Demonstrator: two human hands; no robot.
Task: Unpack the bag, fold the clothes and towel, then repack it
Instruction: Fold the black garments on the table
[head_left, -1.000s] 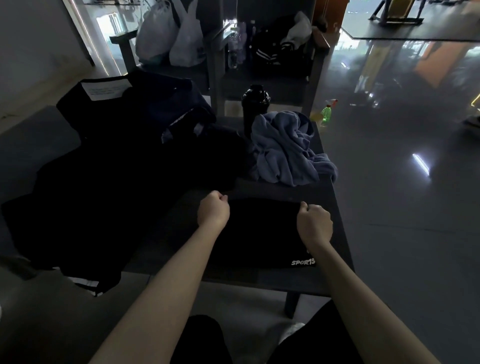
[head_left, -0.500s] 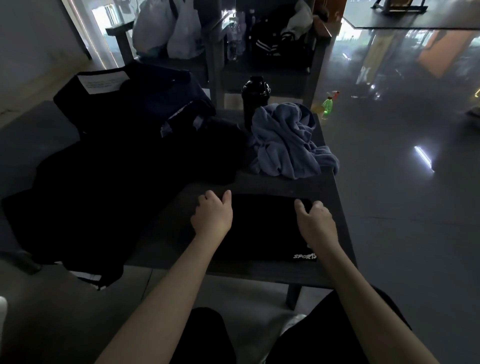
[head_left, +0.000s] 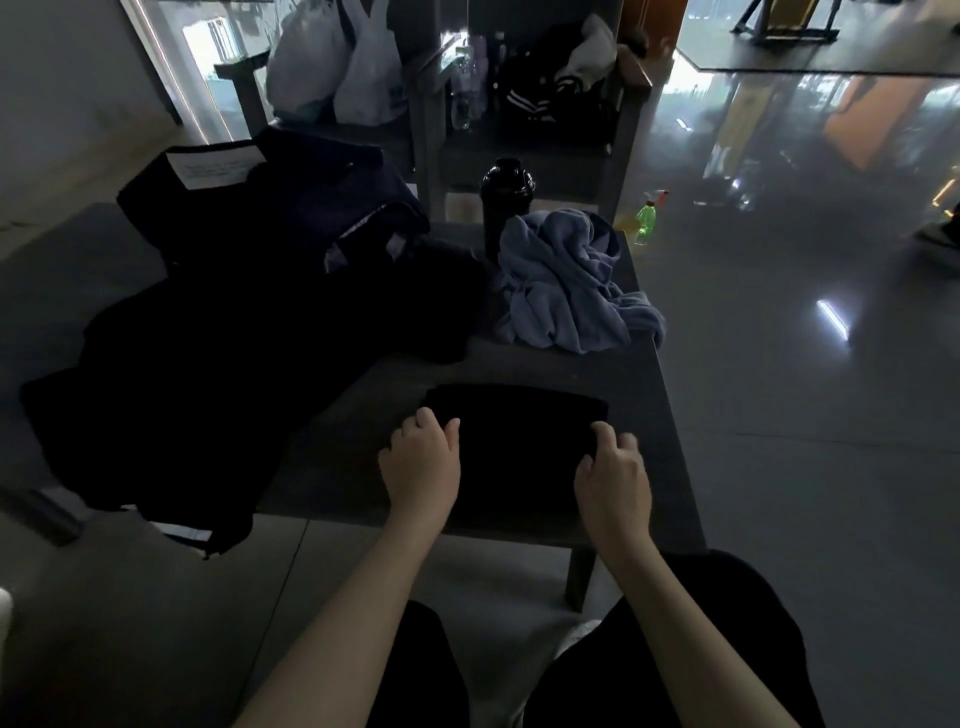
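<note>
At lower centre, left hand (head_left: 421, 462) and right hand (head_left: 613, 480) resting loosely bent on the side edges of one folded black garment (head_left: 519, 441), gripping nothing, near the front of a dark low table (head_left: 597, 369) over glossy grey floor (head_left: 789, 415). Beyond, one crumpled blue towel (head_left: 566, 280), one black shaker bottle (head_left: 506, 200), one dark bag (head_left: 301, 208) at upper left
</note>
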